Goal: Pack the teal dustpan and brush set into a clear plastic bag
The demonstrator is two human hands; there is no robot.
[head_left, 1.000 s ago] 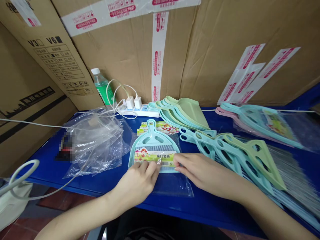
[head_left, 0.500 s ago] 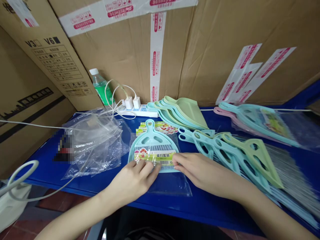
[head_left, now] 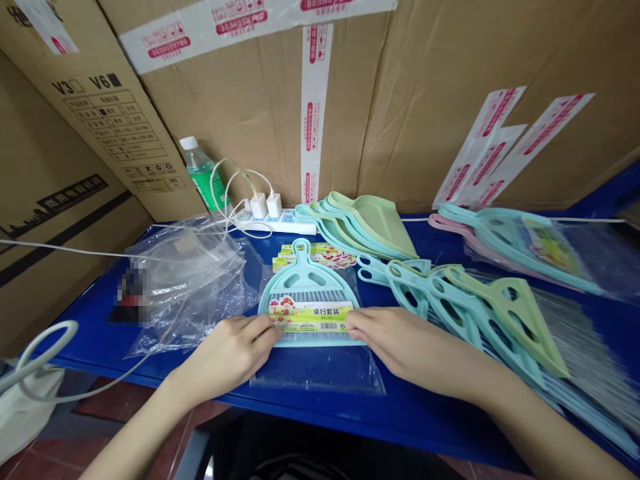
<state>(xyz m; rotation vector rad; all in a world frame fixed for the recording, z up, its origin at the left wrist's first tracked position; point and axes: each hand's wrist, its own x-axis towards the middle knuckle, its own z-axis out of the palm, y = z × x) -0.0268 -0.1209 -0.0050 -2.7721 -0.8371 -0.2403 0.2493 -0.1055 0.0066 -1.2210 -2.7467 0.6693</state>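
Dustpan (head_left: 309, 293), pale blue with a small brush and a green label card (head_left: 310, 317) on it, lies flat inside a clear bag (head_left: 320, 370) near the front edge of the blue table (head_left: 210, 360). Left hand (head_left: 227, 353) rests on the bag's left side, fingers loosely curled, tips touching the card's left end. Right hand (head_left: 400, 343) lies flat on the right, fingers nearly straight and together, tips at the card's right end. Empty bags (head_left: 185, 280) lie to the left; loose brushes (head_left: 450, 300) to the right; stacked dustpans (head_left: 365, 230) and a power strip (head_left: 273, 220) stand farther back.
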